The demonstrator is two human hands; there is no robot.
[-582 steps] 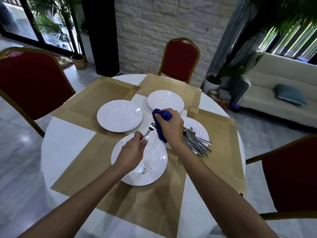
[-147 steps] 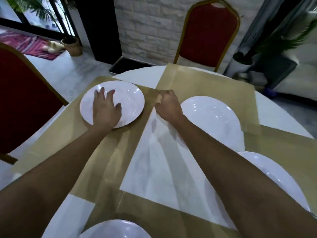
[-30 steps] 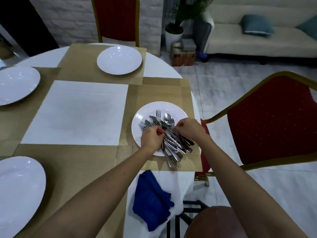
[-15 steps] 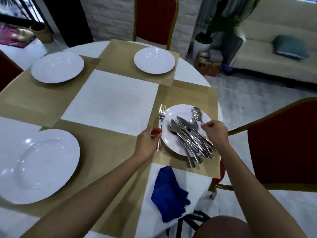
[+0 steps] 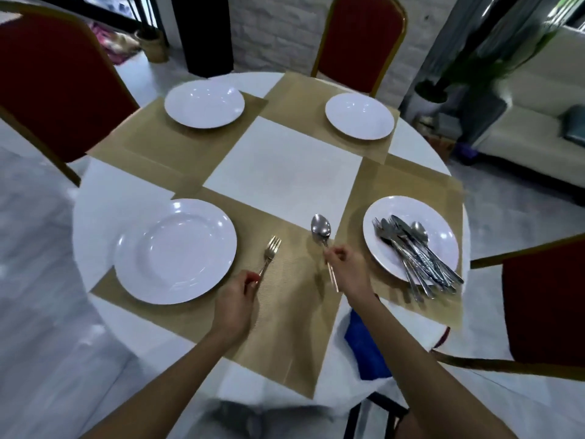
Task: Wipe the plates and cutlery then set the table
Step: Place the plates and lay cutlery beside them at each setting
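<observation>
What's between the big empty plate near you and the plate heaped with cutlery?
In the head view: a fork held by the left hand and a spoon held by the right hand, over the gold placemat.

1. Quick sweep across the whole view: no lettering, label, brand, number or sign can be read anywhere.
2. Over at 3 o'clock, the heap of cutlery [image 5: 415, 252] is too blurred to tell whether any handle carries a stamp.
</observation>
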